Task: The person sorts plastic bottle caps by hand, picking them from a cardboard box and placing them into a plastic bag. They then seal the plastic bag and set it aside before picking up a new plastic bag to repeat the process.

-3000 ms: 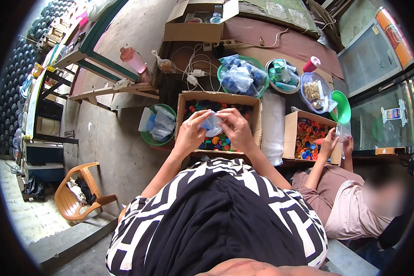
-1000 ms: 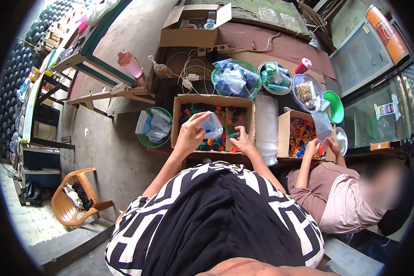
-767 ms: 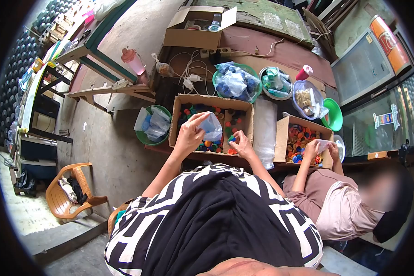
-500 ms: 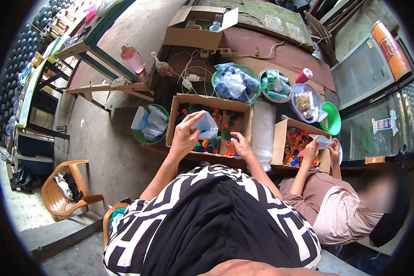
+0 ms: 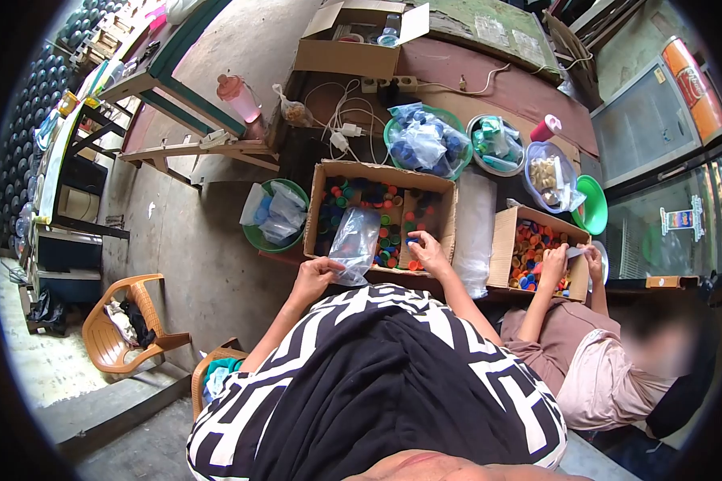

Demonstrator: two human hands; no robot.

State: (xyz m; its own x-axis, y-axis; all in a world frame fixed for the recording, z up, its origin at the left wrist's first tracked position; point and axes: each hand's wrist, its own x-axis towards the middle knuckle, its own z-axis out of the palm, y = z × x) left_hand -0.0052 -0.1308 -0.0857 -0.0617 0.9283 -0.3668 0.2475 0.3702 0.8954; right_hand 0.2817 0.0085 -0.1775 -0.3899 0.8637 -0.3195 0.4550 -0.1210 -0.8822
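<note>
My left hand is closed on the edge of a clear plastic bag, which hangs over the front of a cardboard box. Inside the box lie many coloured bottle caps, in red, orange, green and blue. Over the box's right part, my right hand pinches a small blue bottle cap between thumb and fingertips.
To the right, a co-worker's hands hold a small bag over another cap-filled box. Around stand a green basin of bagged items, a larger basin, a plastic roll and white cables.
My left hand has come down and left, and the bag now hangs flat and stretched out over the box. The right hand stays near the box's right side. The camera view has shifted slightly.
</note>
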